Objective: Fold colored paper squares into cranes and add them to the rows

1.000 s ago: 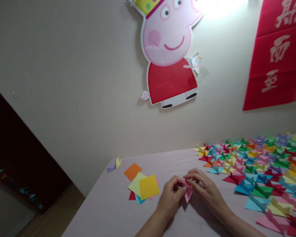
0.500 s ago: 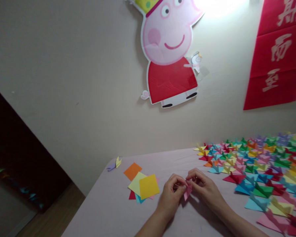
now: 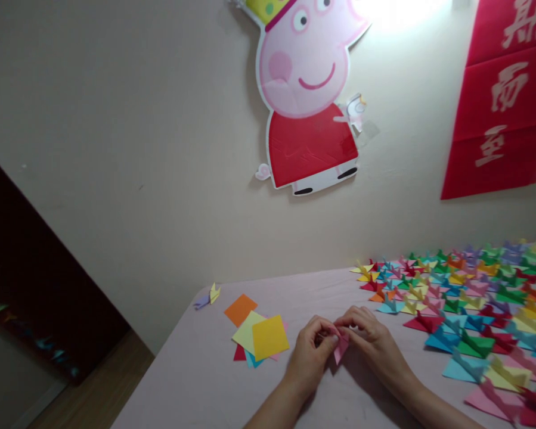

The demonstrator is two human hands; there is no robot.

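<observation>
A small folded pink paper piece (image 3: 340,348) is pinched between both hands just above the pale pink table (image 3: 196,375). My left hand (image 3: 309,354) grips it from the left with curled fingers. My right hand (image 3: 371,339) holds its top edge from the right, fingertips pressed together. A loose stack of square sheets (image 3: 259,336), yellow on top with orange, red and blue beneath, lies just left of my left hand.
Several folded paper cranes (image 3: 468,310) in many colours cover the table's right side. Two small folded pieces (image 3: 208,296) sit at the far left corner. A cartoon pig cutout (image 3: 310,95) and a red banner (image 3: 502,101) hang on the wall. The table edge drops to floor at left.
The fingers of both hands have shifted slightly on the pink piece, which now sits more closed between them. Everything else stays put.
</observation>
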